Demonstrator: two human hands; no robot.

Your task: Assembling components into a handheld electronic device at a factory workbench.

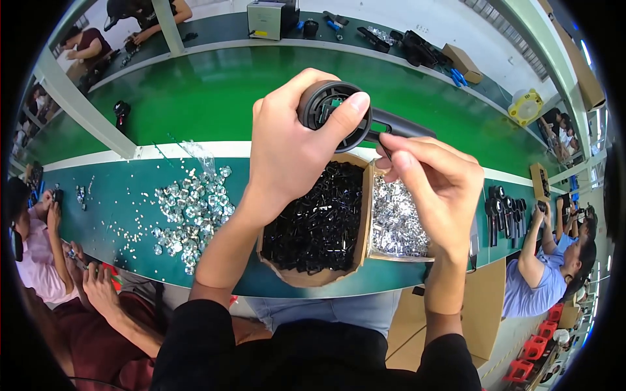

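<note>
My left hand (290, 143) grips a black round-headed plastic housing (332, 104) raised above the bench, thumb pressed across its open ring, where a small green part shows inside. The housing's dark handle (401, 124) points right. My right hand (433, 179) pinches at the handle's base with thumb and forefinger; whatever small piece it holds is hidden. Below the hands stand two cardboard boxes: one (362, 221) full of small black parts, the other (398, 257) full of small shiny metal parts.
A heap of small shiny pieces (192, 208) lies on the green bench to the left. A green conveyor belt (215, 98) runs behind. Several finished black housings (505, 212) lie at right. Other people sit at left (39, 247), right (548, 267) and across the belt (88, 45).
</note>
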